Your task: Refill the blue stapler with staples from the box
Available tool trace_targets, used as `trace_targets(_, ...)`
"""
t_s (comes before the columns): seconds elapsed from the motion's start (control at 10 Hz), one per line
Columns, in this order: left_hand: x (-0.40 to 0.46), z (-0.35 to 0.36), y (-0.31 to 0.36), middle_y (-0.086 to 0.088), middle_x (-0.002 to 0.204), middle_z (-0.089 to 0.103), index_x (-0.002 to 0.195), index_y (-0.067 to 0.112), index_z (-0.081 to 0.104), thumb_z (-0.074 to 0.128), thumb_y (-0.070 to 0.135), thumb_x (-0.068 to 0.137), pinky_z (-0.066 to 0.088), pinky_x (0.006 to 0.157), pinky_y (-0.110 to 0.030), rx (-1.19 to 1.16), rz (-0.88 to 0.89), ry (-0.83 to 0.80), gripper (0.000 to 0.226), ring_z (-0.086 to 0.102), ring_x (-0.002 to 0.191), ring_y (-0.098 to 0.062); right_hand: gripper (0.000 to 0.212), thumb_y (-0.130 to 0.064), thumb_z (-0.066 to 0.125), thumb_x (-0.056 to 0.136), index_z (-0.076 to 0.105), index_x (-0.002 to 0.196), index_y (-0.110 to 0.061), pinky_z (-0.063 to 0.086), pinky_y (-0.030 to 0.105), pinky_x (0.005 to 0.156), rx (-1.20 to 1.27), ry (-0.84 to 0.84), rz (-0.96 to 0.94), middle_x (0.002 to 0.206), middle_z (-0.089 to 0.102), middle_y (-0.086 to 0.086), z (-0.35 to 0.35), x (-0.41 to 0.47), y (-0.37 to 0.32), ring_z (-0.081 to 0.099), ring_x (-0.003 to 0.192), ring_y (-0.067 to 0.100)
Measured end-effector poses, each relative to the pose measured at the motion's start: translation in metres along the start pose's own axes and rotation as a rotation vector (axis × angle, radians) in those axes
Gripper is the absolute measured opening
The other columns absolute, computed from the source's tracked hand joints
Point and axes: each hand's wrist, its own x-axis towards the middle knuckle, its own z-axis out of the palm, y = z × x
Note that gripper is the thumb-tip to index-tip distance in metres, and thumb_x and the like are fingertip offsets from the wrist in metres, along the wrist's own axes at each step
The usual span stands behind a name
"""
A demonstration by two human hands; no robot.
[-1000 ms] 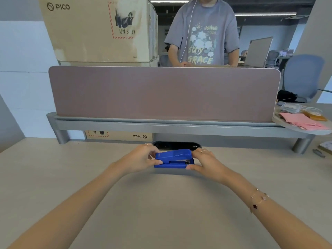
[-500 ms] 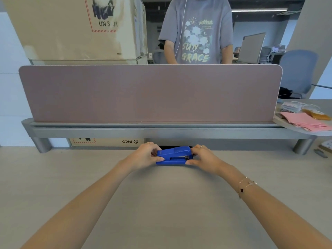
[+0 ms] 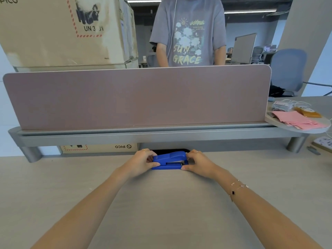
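A pale wood-grain table (image 3: pixel 161 203) fills the foreground. Along its far edge a mauve divider (image 3: pixel 136 97) stands on a grey metal rail (image 3: pixel 143 136) with round legs. Behind it at left are stacked cardboard boxes (image 3: pixel 62 31); another box (image 3: pixel 100 147) shows beneath the rail. A person in a grey printed T-shirt (image 3: pixel 188 33) stands beyond the divider. At right, a blue-grey office chair (image 3: pixel 287 69) sits beside a pale column (image 3: pixel 309 29). A round shelf (image 3: pixel 280 123) carries pink papers (image 3: pixel 298 119). Strip lights (image 3: pixel 249 11) glow on the dark ceiling.
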Motion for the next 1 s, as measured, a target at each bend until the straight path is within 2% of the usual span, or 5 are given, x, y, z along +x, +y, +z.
trace_targets(0.4, 0.002, 0.002, -0.005, -0.003, 0.098, 0.055, 0.103, 0.016, 0.063, 0.069, 0.028, 0.084, 0.053, 0.086, -0.034, 0.018, 0.007, 0.004, 0.023, 0.06, 0.088, -0.019, 0.035, -0.026, 0.07, 0.078, 0.06, 0.11, -0.019, 0.045, 0.037, 0.09, 0.032, -0.023, 0.033, 0.102, 0.054, 0.008, 0.003, 0.005, 0.003, 0.053, 0.095, 0.024)
trace_targets(0.6, 0.0, 0.004, -0.001, -0.002, 0.098, 0.053, 0.103, 0.016, 0.063, 0.068, 0.025, 0.086, 0.051, 0.083, -0.028, 0.002, -0.003, 0.015, 0.02, 0.059, 0.086, -0.017, 0.032, -0.028, 0.069, 0.079, 0.059, 0.108, -0.019, 0.044, 0.031, 0.082, -0.02, 0.063, 0.007, 0.098, 0.056, 0.006, 0.009, -0.001, 0.003, 0.052, 0.09, 0.021)
trace_targets(0.7, -0.002, 0.004, 0.0, -0.004, 0.099, 0.054, 0.106, 0.016, 0.063, 0.068, 0.023, 0.085, 0.051, 0.086, -0.029, -0.007, -0.017, 0.037, 0.022, 0.061, 0.087, -0.019, 0.034, -0.03, 0.068, 0.078, 0.059, 0.11, -0.023, 0.046, 0.033, 0.087, -0.031, 0.082, 0.032, 0.102, 0.059, 0.008, 0.011, -0.003, 0.002, 0.054, 0.094, 0.022)
trace_targets(0.8, -0.005, 0.005, -0.001, -0.003, 0.098, 0.054, 0.115, 0.013, 0.061, 0.066, 0.021, 0.087, 0.047, 0.089, -0.025, -0.009, -0.028, 0.067, 0.03, 0.057, 0.087, -0.016, 0.032, -0.034, 0.068, 0.078, 0.06, 0.107, -0.023, 0.041, 0.029, 0.08, -0.079, 0.09, 0.043, 0.102, 0.061, 0.008, 0.011, -0.001, 0.001, 0.053, 0.096, 0.023)
trace_targets(1.0, -0.023, -0.01, 0.0, -0.003, 0.104, 0.053, 0.126, 0.009, 0.054, 0.067, 0.022, 0.086, 0.044, 0.088, -0.022, -0.071, -0.109, 0.069, 0.043, 0.056, 0.09, -0.016, 0.045, -0.029, 0.069, 0.077, 0.055, 0.117, -0.017, 0.044, 0.034, 0.095, -0.073, 0.091, 0.121, 0.112, 0.063, 0.006, 0.002, -0.012, -0.01, 0.055, 0.107, 0.024)
